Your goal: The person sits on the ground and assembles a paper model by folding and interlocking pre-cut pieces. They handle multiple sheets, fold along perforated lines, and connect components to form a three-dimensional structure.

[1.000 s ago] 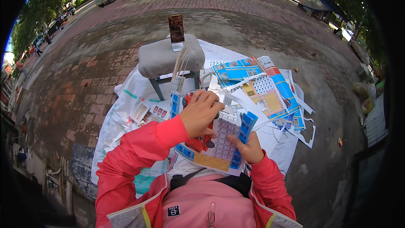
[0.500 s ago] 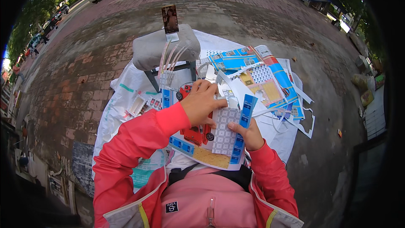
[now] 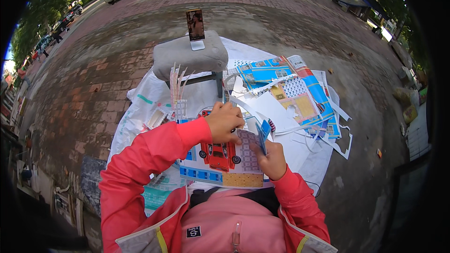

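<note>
A printed paper sheet (image 3: pixel 242 180) lies across my lap, with a red car picture, blue strips, a tan panel and a pale grid. My left hand (image 3: pixel 224 122) is closed at its upper part, fingers curled and thumb against the grid panel; the fingertips are partly hidden. At the sheet's right side my right hand (image 3: pixel 273 159) pinches the edge between thumb and fingers. There a blue-printed strip (image 3: pixel 265 133) stands folded up from the sheet. A white curled paper strip (image 3: pixel 246 108) rises just beyond my hands.
Ahead, a grey padded stool (image 3: pixel 164 58) bears a phone (image 3: pixel 195 24) on a stand. To the right lie blue printed sheets (image 3: pixel 262 72) and white paper scraps (image 3: pixel 346 145). Cut strips (image 3: pixel 177 84) and a small paper box (image 3: pixel 156 118) are at left on white sheeting (image 3: pixel 123 133).
The sheet's right side has turned up and inward, so its blue strip now stands steeply. My right hand has moved slightly down with it; my left hand has shifted down, uncovering less grid.
</note>
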`<state>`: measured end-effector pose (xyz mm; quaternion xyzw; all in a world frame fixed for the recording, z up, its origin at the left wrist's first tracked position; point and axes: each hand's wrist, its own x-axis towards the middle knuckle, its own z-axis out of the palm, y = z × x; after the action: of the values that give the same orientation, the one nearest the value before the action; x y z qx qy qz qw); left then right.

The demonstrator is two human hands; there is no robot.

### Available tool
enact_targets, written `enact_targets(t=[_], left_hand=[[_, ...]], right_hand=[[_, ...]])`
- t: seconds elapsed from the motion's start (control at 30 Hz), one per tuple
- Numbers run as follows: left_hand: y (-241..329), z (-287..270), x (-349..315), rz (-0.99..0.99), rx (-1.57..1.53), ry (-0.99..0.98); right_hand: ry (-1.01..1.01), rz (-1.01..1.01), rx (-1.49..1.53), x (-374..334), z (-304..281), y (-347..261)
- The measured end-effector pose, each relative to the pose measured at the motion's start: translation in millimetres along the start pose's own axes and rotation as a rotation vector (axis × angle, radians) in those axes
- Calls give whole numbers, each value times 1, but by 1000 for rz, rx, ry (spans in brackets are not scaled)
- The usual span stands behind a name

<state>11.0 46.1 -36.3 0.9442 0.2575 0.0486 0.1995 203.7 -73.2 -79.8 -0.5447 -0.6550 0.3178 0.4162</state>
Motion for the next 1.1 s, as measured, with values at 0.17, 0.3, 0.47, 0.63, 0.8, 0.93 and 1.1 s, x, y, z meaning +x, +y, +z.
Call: enact_targets(t=[0.17,0.3,0.47,0.63,0.8,0.93,1.1], left_hand=[[2,-10,-3,-31,-52,-100],[-3,-20,-4,81,-149,-142],[-5,-22,1,196,-254,-154],[10,-11,-7,132,54,-62],[18,5,-12,147,76,57],[21,16,-12,128,58,135],[24,13,-11,99,-4,129]], right_hand=[[-41,39,-4,-5,-2,-6],[-134,255,475,-1,-8,5],[-109,261,788,4,-3,13],[-109,302,588,-1,-13,8],[-23,229,309,-8,-17,-6],[77,43,-2,-14,-10,-19],[85,-80,-36,-14,-14,-18]])
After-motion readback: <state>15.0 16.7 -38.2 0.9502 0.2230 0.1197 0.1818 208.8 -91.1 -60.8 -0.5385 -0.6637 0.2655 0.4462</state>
